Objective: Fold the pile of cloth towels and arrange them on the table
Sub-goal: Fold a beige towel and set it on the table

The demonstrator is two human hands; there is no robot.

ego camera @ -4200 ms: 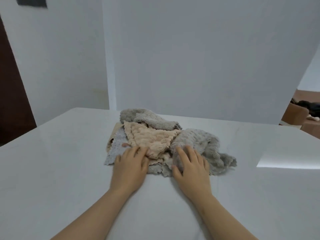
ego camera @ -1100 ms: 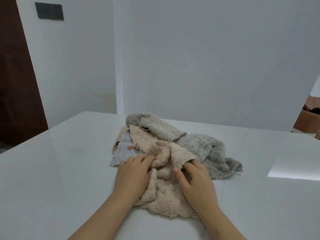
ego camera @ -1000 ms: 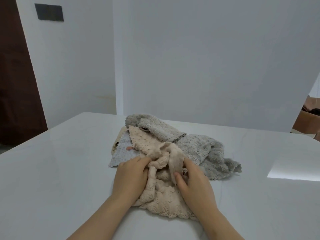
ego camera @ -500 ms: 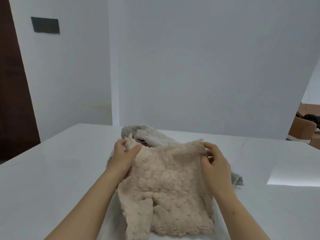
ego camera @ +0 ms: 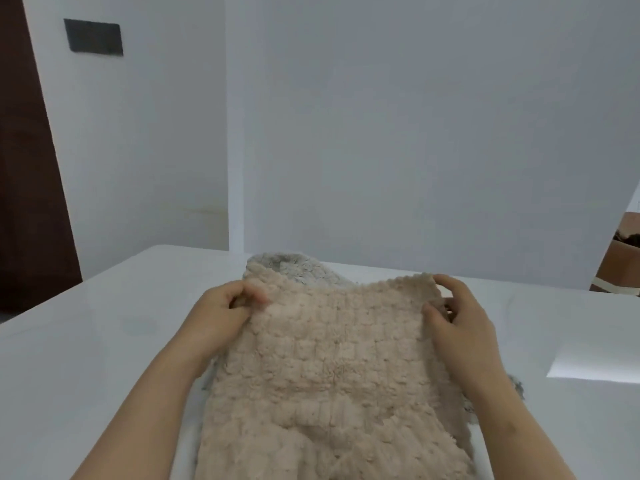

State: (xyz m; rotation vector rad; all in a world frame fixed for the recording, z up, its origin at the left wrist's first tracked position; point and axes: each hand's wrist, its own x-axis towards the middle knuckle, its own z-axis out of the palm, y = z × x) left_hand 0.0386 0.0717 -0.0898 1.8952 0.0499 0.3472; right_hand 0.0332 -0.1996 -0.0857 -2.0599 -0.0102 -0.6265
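Note:
A fluffy beige towel (ego camera: 332,368) hangs spread out in front of me, lifted above the white table (ego camera: 86,341). My left hand (ego camera: 225,310) pinches its upper left corner. My right hand (ego camera: 457,317) pinches its upper right corner. The towel's lower edge drops out of view at the bottom. Behind it, the top of a grey towel (ego camera: 294,270) from the pile shows, and a grey scrap (ego camera: 516,386) sticks out on the right. The rest of the pile is hidden by the beige towel.
A white wall panel (ego camera: 398,133) stands just behind the table's far edge. A dark door (ego camera: 24,168) is at the left. A brown box (ego camera: 620,265) sits beyond the table at the right. A bright light patch (ego camera: 595,368) lies on the tabletop.
Both hands pulled the beige towel out of the pile, took its top corners and raised it. Since half a second ago the towel is stretched wider and held nearer to me.

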